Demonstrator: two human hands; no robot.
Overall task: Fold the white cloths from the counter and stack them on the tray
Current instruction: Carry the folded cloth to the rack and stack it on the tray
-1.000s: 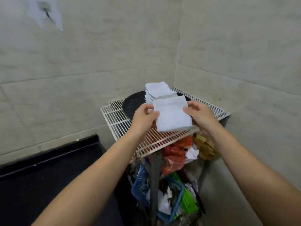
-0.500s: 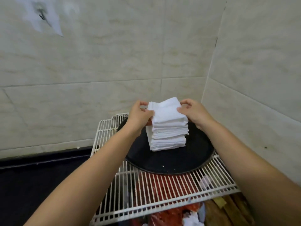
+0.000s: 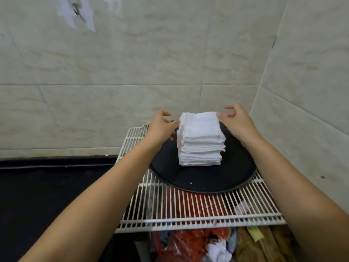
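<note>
Pale wall tiles meet in a corner behind a white wire shelf (image 3: 188, 210). Left hand (image 3: 160, 127) and right hand (image 3: 237, 122) are spread, fingers loose, holding nothing, just beside the stack of white cloths (image 3: 200, 140) between them on the black tray (image 3: 204, 180). These cloths look light and soft, so the stack may lean; best to take it from both sides, low.

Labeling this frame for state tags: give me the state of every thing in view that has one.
stack of white cloths: folded, piled upright on the tray.
tray: resting on the wire rack, holding the stack.
wire rack: level, tray on top, bags beneath.
left hand: open, fingertips at the stack's left edge.
right hand: open, fingers relaxed beside the stack's right top edge.
</note>
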